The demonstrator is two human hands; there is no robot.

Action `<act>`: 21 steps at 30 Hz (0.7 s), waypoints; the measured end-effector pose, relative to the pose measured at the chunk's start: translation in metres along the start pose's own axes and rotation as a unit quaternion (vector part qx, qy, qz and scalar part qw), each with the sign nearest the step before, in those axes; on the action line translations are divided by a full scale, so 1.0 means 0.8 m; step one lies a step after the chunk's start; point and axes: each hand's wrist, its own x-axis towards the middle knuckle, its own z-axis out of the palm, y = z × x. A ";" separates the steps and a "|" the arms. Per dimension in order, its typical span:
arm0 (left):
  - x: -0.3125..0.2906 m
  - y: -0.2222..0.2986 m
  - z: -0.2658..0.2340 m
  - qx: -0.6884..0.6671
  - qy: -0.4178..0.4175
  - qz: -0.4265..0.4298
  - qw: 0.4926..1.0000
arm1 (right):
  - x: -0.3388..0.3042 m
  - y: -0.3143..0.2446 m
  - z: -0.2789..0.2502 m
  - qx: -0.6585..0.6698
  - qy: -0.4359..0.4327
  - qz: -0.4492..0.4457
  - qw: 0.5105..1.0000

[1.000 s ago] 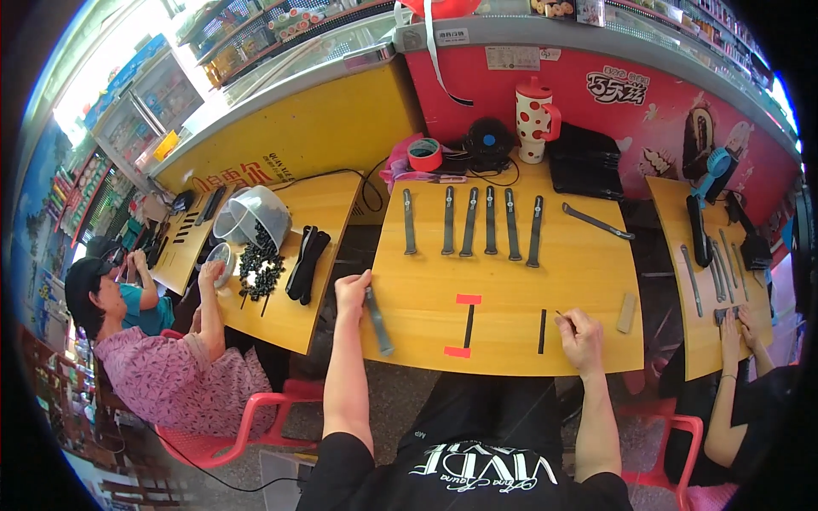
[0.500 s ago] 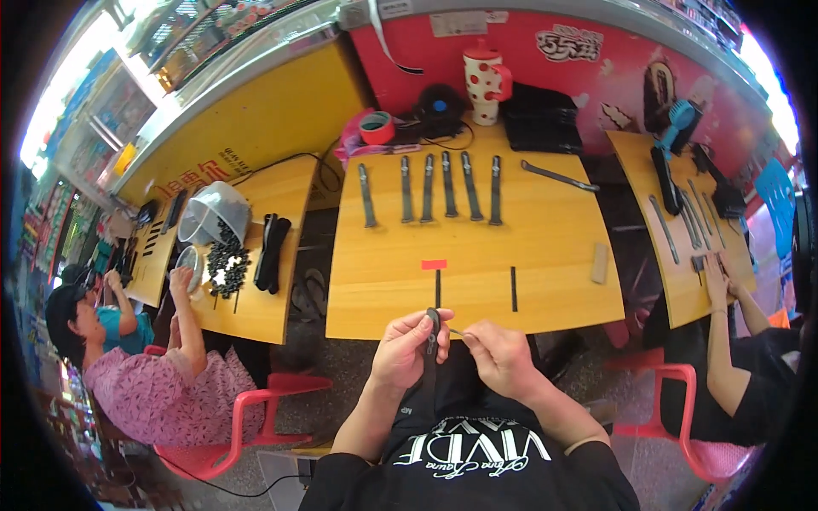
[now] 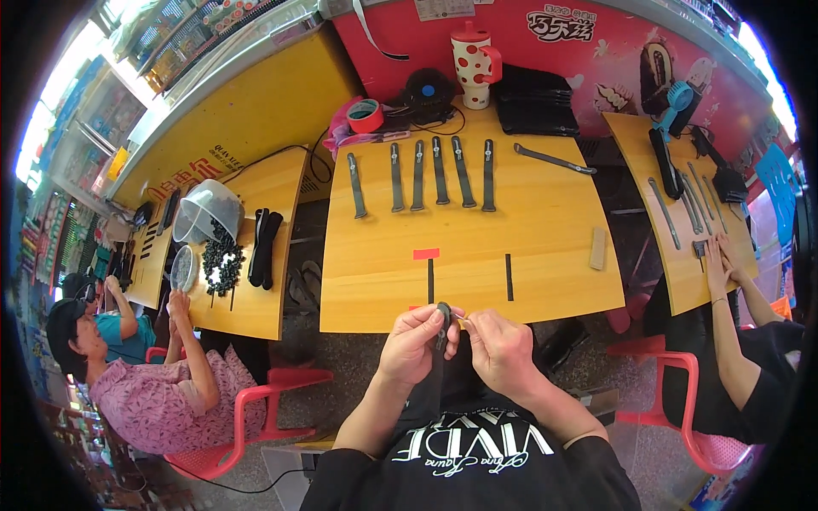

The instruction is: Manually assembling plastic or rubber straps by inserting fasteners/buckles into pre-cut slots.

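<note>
My left hand [image 3: 411, 345] is closed on a dark strap [image 3: 438, 366] at the near edge of the table. The strap's rounded end shows at my fingertips, and its lower part hangs down in front of my dark shirt. Close beside it, my right hand [image 3: 503, 347] pinches a thin, light-coloured piece [image 3: 463, 318], too small to name, whose tip meets the strap's rounded end. Several similar dark straps [image 3: 439, 170] lie in a row at the far side of the table. Another strap [image 3: 555, 159] lies apart to their right.
The wooden table [image 3: 383, 294] bears a red strip [image 3: 426, 254], dark strips [image 3: 509, 277] and a tan block [image 3: 598, 249]. Behind stand a dotted tumbler [image 3: 473, 68] and tape roll [image 3: 365, 116]. Co-workers sit left and right; black pieces [image 3: 223, 260] spill from a tub [image 3: 207, 209] on the left table.
My hands have drawn a little closer together, and the strap's rounded end has turned slightly. The view has shifted a little. The left co-worker's raised hand has come down.
</note>
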 end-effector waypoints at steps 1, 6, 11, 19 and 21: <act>0.000 0.000 0.001 0.004 0.008 0.000 1.000 | -0.001 0.001 0.000 -0.027 0.000 -0.013 1.000; -0.002 -0.005 0.002 0.052 0.037 0.021 0.998 | 0.002 -0.008 -0.009 -0.122 -0.032 -0.038 0.991; -0.006 -0.002 -0.001 0.230 0.072 0.050 0.969 | 0.005 0.005 -0.010 -0.148 -0.057 -0.100 0.982; 0.002 0.004 -0.008 0.354 0.040 0.075 0.931 | 0.009 0.009 -0.015 -0.174 -0.089 -0.128 0.972; 0.004 0.004 -0.007 0.319 0.029 0.054 0.946 | 0.010 0.017 -0.012 -0.118 -0.083 -0.110 0.983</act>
